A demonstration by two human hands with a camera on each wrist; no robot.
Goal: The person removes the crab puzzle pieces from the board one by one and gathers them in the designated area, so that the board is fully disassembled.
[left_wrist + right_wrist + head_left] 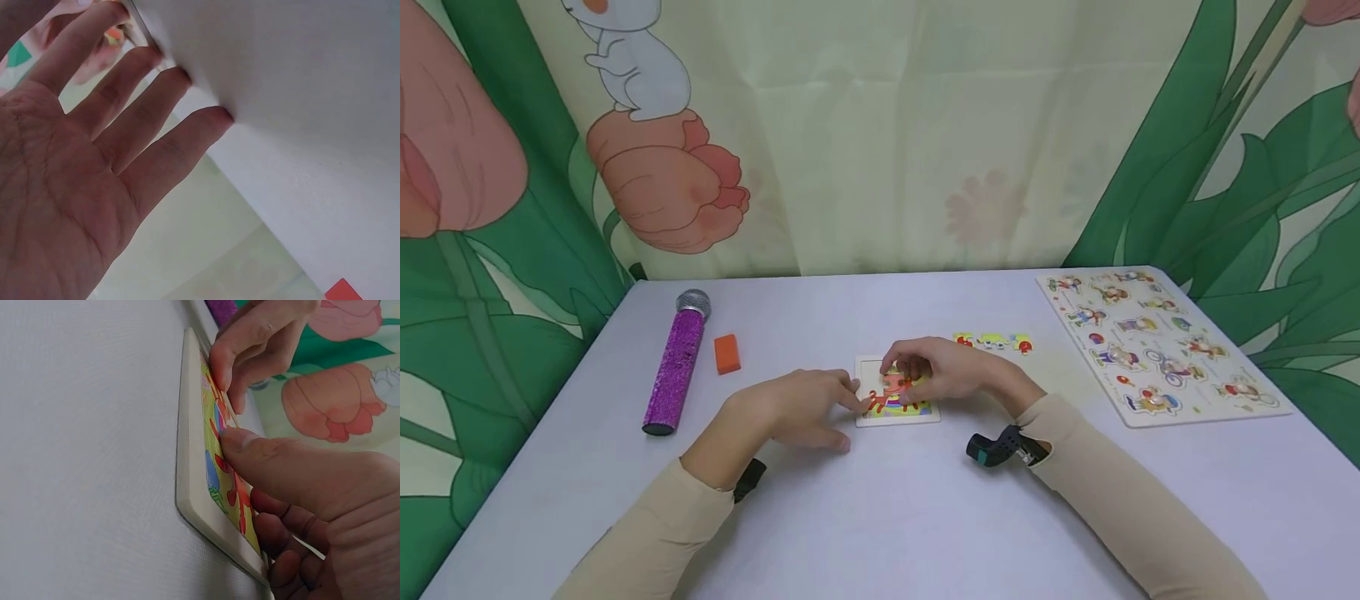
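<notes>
A small jigsaw puzzle in a white frame point(898, 421), with a red cartoon animal on a bright background, lies flat on the table in front of me. At its upper part my right hand point(943, 371) pinches a reddish puzzle piece point(895, 382) between thumb and index finger. The right wrist view shows the thumb against the picture and the other fingers curled at the far side. My left hand point(808, 410) rests at the frame's left side, fingers extended and loosely bent, the index fingertip touching the puzzle's edge. Its fingertips meet the table in the left wrist view.
Several loose puzzle pieces point(992, 342) lie in a row behind my right hand. To the left are an orange block point(727, 354) and a purple glittery microphone point(676, 371). A large picture board point(1165, 346) lies at the right. A printed curtain point(880, 167) hangs behind the table.
</notes>
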